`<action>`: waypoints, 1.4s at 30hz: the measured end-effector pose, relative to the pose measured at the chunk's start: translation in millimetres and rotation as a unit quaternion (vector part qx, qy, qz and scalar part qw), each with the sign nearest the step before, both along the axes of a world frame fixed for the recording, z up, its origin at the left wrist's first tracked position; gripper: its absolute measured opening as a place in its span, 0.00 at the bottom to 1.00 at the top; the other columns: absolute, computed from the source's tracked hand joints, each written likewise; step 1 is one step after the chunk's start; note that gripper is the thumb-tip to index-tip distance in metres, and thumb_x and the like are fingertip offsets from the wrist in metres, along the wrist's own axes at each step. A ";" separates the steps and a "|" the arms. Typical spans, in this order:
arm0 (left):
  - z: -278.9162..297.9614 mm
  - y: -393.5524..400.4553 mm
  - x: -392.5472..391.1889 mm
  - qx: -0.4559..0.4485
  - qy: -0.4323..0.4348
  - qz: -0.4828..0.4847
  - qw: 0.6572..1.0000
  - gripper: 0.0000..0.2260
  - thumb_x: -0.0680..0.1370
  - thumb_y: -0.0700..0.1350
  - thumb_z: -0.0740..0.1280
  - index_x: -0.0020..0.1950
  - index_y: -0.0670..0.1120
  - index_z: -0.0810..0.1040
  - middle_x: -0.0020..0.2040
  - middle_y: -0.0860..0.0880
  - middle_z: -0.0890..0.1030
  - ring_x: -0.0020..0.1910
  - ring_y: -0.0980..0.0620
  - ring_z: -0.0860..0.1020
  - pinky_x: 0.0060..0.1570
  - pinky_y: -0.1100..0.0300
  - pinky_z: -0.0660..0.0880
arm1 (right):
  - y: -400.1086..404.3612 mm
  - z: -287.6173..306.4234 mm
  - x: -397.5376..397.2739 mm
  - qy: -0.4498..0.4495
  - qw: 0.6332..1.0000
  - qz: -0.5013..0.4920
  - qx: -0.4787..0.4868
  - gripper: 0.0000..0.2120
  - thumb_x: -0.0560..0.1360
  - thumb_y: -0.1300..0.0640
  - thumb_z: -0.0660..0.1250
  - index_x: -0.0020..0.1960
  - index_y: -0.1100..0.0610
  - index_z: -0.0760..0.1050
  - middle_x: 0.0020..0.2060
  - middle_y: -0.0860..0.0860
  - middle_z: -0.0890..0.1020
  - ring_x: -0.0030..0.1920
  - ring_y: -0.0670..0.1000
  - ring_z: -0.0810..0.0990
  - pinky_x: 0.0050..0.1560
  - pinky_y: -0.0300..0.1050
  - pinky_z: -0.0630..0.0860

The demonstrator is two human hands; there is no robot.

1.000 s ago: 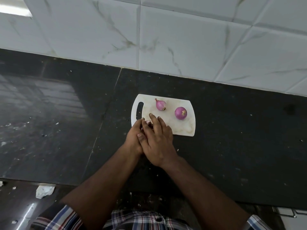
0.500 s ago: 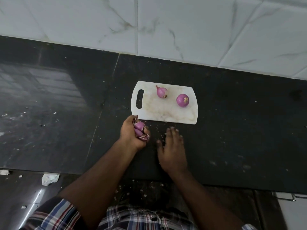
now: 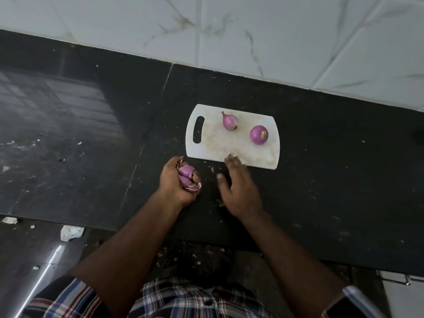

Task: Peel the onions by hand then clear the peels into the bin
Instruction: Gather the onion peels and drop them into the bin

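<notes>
Keep the left hand (image 3: 175, 180) clenched round the peels (image 3: 187, 176) while the flat, released right hand (image 3: 238, 187) sweeps remaining scraps (image 3: 212, 175) (tiny, scattered) off the desk (image 3: 332, 180).

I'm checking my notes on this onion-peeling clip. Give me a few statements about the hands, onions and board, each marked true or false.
1. The left hand grips a bunch of purple onion peels. True.
2. Three onions lie on the cutting board. False: two, a pointed onion and a round onion.
3. The right hand holds an onion. False: it is open, its fingers at the board's near edge.
4. The board lies on a dark countertop. True.
</notes>
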State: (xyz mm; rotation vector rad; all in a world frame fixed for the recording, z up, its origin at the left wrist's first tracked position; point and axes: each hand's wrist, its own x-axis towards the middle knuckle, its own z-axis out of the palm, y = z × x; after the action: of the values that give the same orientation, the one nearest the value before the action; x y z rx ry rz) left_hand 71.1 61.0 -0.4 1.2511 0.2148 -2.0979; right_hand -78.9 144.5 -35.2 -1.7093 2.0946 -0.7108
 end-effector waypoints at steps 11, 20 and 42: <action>-5.3 0.4 11.3 -0.009 0.001 0.018 1.000 0.13 0.77 0.48 0.66 0.34 0.48 0.68 0.29 0.51 0.69 0.24 0.54 0.70 0.25 0.65 0.70 | -3.0 -6.5 -8.6 0.023 0.974 0.226 0.014 0.25 0.80 0.50 0.59 0.72 0.62 0.71 0.73 0.57 0.71 0.76 0.52 0.66 0.77 0.37 0.49; -6.8 4.0 16.2 -0.009 0.001 0.030 1.000 0.10 0.75 0.48 0.68 0.37 0.48 0.71 0.30 0.50 0.71 0.26 0.54 0.71 0.25 0.64 0.71 | -41.6 -9.8 -15.5 0.163 0.938 0.306 0.024 0.27 0.80 0.46 0.55 0.72 0.61 0.72 0.73 0.57 0.72 0.75 0.54 0.67 0.77 0.50 0.58; -0.9 0.2 20.6 -0.007 0.017 0.046 0.999 0.14 0.76 0.48 0.67 0.33 0.47 0.68 0.28 0.51 0.70 0.24 0.54 0.70 0.26 0.66 0.70 | 20.6 -20.2 19.6 0.173 0.977 0.088 0.090 0.44 0.78 0.30 0.47 0.80 0.61 0.52 0.80 0.59 0.51 0.81 0.58 0.46 0.80 0.56 0.45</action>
State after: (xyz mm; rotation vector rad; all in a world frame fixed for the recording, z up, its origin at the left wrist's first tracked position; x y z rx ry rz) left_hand 91.7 61.1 -1.3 1.1769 0.2683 -2.0389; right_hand -59.3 165.1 -55.4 -1.9936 2.1092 -0.1736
